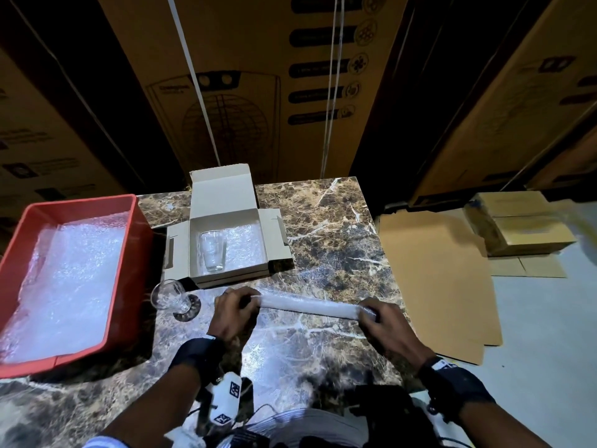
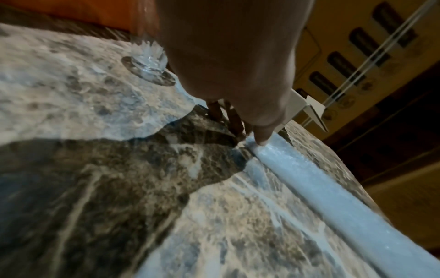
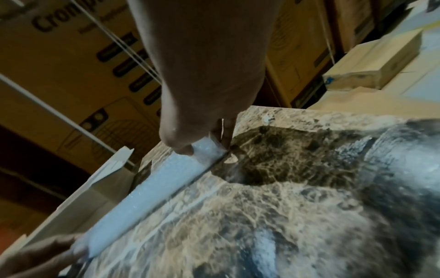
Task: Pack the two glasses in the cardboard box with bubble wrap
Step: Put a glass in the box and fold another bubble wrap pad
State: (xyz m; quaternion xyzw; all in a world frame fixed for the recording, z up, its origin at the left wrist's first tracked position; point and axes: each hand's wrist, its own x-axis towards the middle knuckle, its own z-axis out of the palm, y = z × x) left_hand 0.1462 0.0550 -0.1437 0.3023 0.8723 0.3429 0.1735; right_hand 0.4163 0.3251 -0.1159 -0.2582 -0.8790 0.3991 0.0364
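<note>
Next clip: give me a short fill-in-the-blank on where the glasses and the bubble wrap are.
1. One glass lies inside the open ____.
2. The other glass stands on the marble table beside the ____ crate.
3. Both hands, left hand and right hand, hold a ____ of bubble wrap.

Answers: cardboard box; red; roll

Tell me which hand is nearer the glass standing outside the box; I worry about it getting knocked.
Left. The left hand holds the near end of the bubble wrap roll, just beside the glass on the table. The right hand holds the roll's far end.
</note>
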